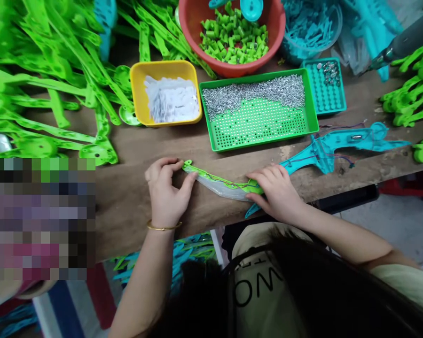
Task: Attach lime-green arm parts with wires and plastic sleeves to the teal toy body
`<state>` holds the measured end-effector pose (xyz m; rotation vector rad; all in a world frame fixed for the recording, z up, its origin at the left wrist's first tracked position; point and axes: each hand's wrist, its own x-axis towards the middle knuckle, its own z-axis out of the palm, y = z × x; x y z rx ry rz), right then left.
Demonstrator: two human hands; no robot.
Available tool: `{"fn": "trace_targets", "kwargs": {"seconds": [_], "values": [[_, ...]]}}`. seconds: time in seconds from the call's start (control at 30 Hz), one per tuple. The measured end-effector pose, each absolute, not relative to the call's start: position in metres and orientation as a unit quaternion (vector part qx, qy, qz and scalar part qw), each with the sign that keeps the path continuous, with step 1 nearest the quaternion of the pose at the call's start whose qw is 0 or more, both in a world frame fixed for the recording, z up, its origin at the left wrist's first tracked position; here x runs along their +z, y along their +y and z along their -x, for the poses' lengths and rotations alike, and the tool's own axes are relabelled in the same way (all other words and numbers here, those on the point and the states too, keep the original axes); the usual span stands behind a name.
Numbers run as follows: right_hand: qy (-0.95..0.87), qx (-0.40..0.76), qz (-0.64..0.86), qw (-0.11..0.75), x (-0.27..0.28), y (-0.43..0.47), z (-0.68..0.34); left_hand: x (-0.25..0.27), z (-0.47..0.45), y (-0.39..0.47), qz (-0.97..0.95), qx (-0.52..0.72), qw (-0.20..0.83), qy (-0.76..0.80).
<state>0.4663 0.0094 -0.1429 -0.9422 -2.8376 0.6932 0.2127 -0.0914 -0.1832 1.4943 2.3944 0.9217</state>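
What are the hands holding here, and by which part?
Left hand and right hand pinch opposite ends of a green plastic strip lying on the bench.

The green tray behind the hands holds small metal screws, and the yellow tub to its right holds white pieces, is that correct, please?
Not quite. In the head view the yellow tub of white pieces sits to the left of the green tray, not its right. The tray does hold small metal screws, behind the left hand and right hand.
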Motion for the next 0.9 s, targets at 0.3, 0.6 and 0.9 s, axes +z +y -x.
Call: {"fn": "trace_targets", "kwargs": {"seconds": [0.3, 0.6, 0.9], "values": [[-0.931, 0.227, 0.267, 0.101, -0.154, 0.014, -0.477, -0.178, -0.212, -0.095, -0.501, 0.302, 0.08, 0.807], [-0.93, 0.221, 0.269, 0.121, -0.164, 0.014, -0.479, -0.18, -0.127, -0.094, -0.293, 0.244, -0.033, 0.924], [-0.877, 0.336, 0.281, 0.2, -0.139, 0.011, -0.467, -0.134, -0.177, -0.126, -0.116, 0.564, 0.348, 0.74]]}}
